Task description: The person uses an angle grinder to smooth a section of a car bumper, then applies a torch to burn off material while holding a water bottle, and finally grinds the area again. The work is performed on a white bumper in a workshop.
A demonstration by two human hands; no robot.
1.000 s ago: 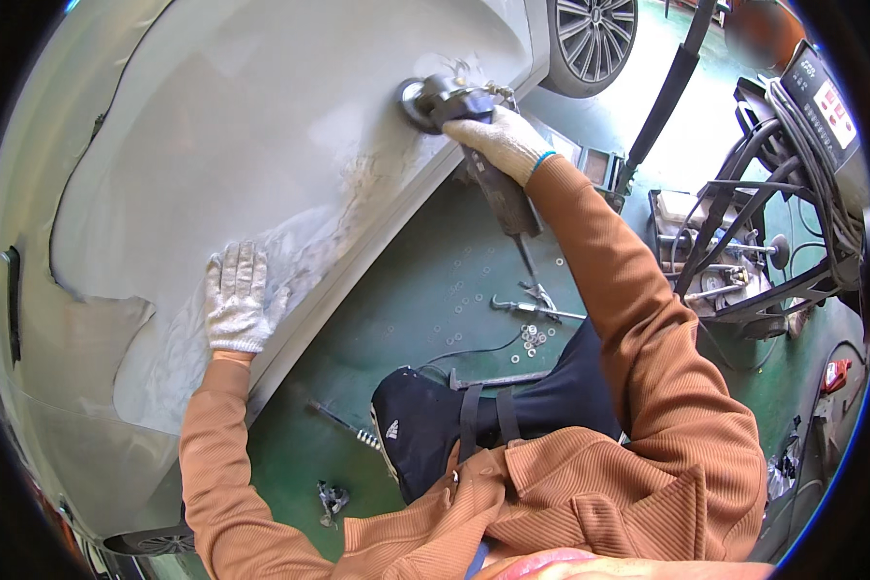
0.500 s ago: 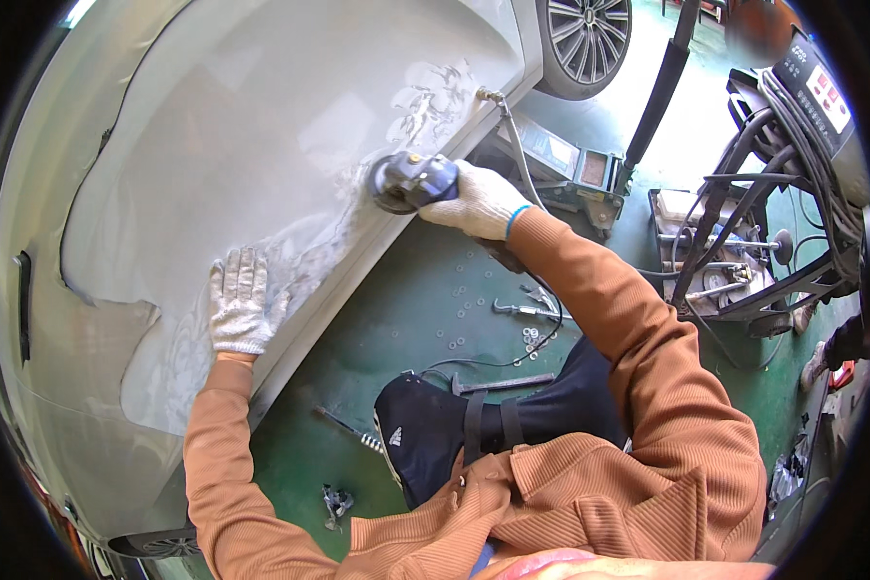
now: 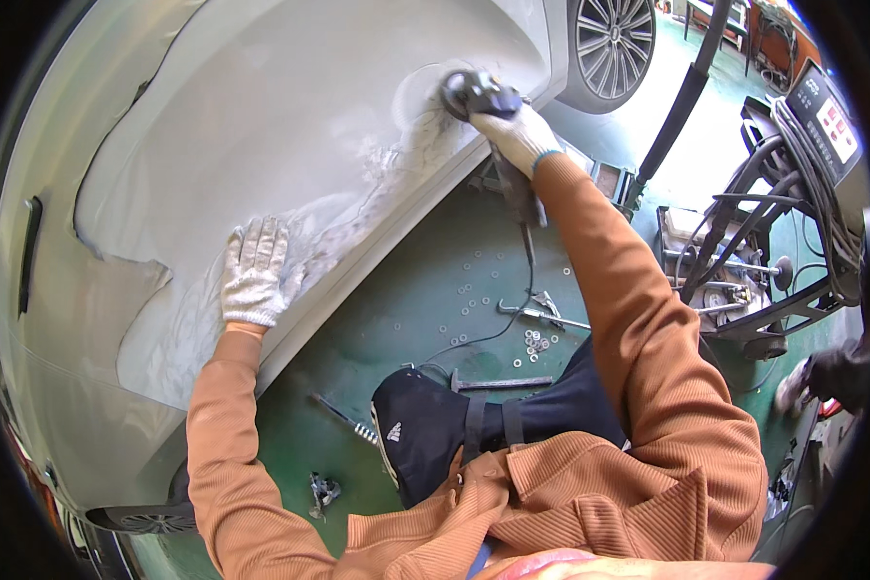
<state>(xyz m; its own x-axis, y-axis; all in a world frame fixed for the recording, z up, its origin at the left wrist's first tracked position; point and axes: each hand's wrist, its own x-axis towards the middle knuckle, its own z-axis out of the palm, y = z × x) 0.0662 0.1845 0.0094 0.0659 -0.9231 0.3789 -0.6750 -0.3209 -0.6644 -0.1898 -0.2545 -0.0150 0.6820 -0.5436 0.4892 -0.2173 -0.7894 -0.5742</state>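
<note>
Car panel (image 3: 290, 116) at upper left, power tool (image 3: 480, 94) over it at upper centre, washers (image 3: 534, 348) on floor (image 3: 358, 338) below centre, cart (image 3: 785, 317) at right

The place was a car body workshop: a car (image 3: 77, 387) with a scuffed, patchy side panel (image 3: 290, 126) stood on a green floor (image 3: 358, 314), where a hammer (image 3: 501, 384) and loose washers (image 3: 535, 340) lay; a cart (image 3: 783, 306) nearby carried a control unit (image 3: 831, 126) and looped cables (image 3: 810, 169).

Washers (image 3: 533, 344) are scattered just beyond the hammer (image 3: 503, 384); a rod (image 3: 354, 425) is seen to its left, a machine (image 3: 827, 118) well to its right.
</note>
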